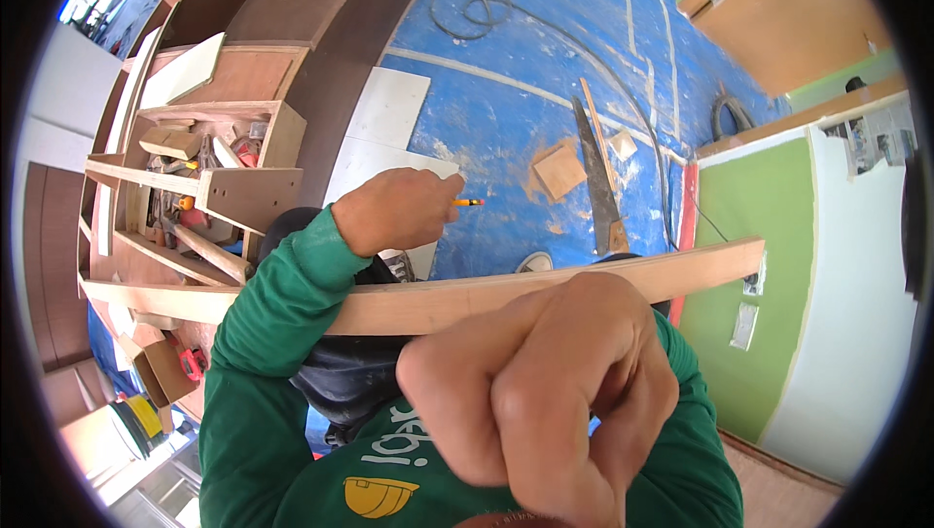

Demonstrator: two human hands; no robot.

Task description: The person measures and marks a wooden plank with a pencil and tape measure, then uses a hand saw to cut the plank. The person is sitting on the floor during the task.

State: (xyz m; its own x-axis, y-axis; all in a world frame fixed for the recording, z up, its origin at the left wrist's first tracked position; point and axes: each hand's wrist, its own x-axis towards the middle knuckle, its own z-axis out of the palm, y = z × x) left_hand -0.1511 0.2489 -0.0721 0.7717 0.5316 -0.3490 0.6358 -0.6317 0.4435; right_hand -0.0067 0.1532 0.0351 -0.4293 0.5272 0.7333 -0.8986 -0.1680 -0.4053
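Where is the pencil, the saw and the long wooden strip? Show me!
pencil (468, 202): head view, on its orange shaft sticking out of the left hand (397, 209).
saw (595, 182): head view, middle of the blade on the blue floor.
long wooden strip (418, 302): head view, bare middle of the strip.

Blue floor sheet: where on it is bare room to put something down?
The blue floor sheet is bare between the white board and the handsaw, and beyond the coiled cable toward the brown panel. It is crowded around the handsaw, with wood offcuts, and inside the tool-filled wooden frame.
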